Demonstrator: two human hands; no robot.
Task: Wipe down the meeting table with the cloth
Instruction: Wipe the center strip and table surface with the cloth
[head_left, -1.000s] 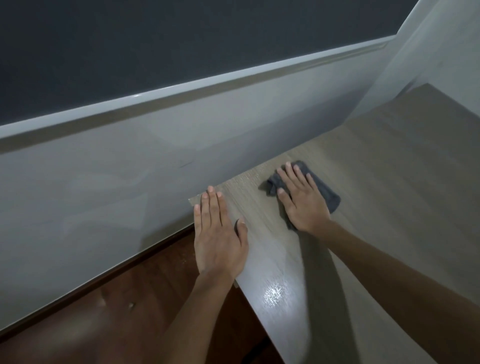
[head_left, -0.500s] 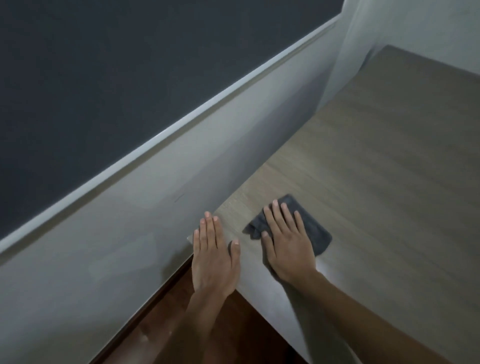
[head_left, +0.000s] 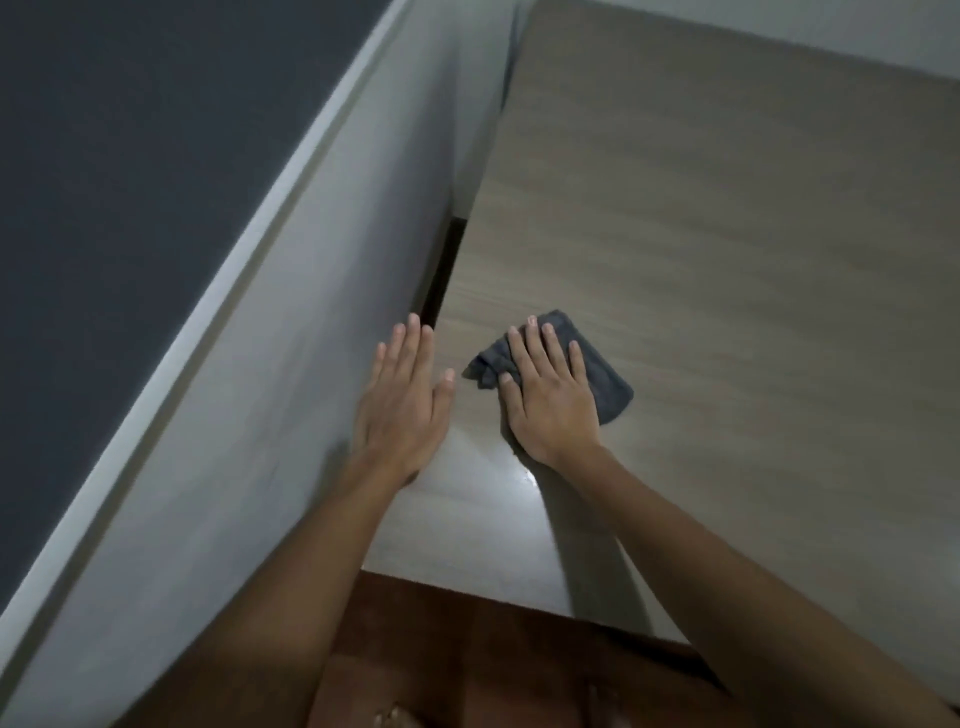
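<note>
A grey-brown wood-grain meeting table (head_left: 727, 249) fills the right side of the head view. On it, near its left edge, lies a dark grey cloth (head_left: 605, 374), bunched at its left end. My right hand (head_left: 553, 397) lies flat on the cloth with straight fingers, pressing it onto the tabletop. My left hand (head_left: 408, 395) is flat with straight fingers at the table's left edge, beside the grey wall; the thumb reaches over the tabletop. Whether its palm touches the table or the wall I cannot tell.
A pale grey wall panel (head_left: 291, 364) with a light trim strip (head_left: 234, 249) runs close along the table's left edge, leaving a narrow dark gap (head_left: 441, 270). Above the trim is a dark surface (head_left: 130, 130). Red-brown floor (head_left: 467, 649) shows below the table's near edge.
The view has swung so the table now runs straight ahead. Both hands moved together along the table's left edge, the right one sliding the cloth under its palm.
</note>
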